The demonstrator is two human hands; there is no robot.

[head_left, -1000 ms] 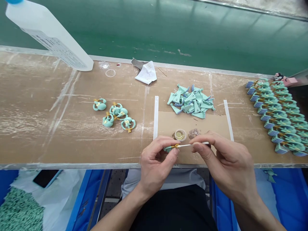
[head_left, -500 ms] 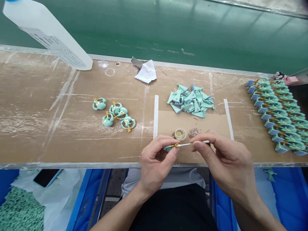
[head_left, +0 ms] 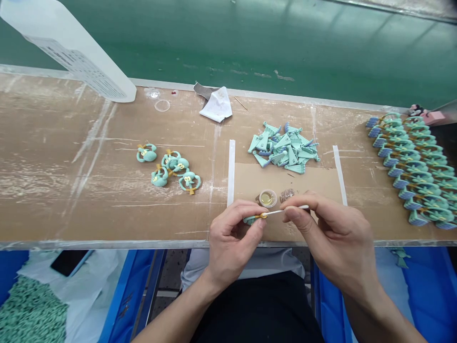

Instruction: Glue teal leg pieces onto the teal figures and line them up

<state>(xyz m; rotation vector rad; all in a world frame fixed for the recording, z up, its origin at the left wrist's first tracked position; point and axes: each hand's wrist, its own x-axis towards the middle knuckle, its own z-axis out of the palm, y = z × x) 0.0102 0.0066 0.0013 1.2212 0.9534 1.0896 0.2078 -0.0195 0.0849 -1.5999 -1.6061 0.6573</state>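
Observation:
My left hand (head_left: pixel 233 238) pinches a small teal and mustard-yellow figure part (head_left: pixel 251 219), mostly covered by the fingers. Between thumb and fingers of my right hand (head_left: pixel 328 233) is a thin white cotton swab (head_left: pixel 274 212), its left tip touching the yellow end of the part. Just beyond the hands stands a small clear cup (head_left: pixel 267 198) with yellowish liquid, and beside it lies a brownish crumpled lump (head_left: pixel 287 195). Farther back is a heap of teal leg pieces (head_left: pixel 283 147) with bluish ends. Several teal figure heads with arms (head_left: pixel 174 164) lie to the left.
Rows of teal figures (head_left: pixel 414 171) line the right side. A white bottle (head_left: pixel 82 57) stands at back left, and a white scrap (head_left: pixel 217 105) lies near the back edge. Blue bins (head_left: pixel 121 295) flank my lap; the left one holds small green pieces and a phone (head_left: pixel 69 262).
The swab's tip has shifted slightly on the yellow end of the part. Both hands keep their grip and nearly the same place; the view has tilted a little.

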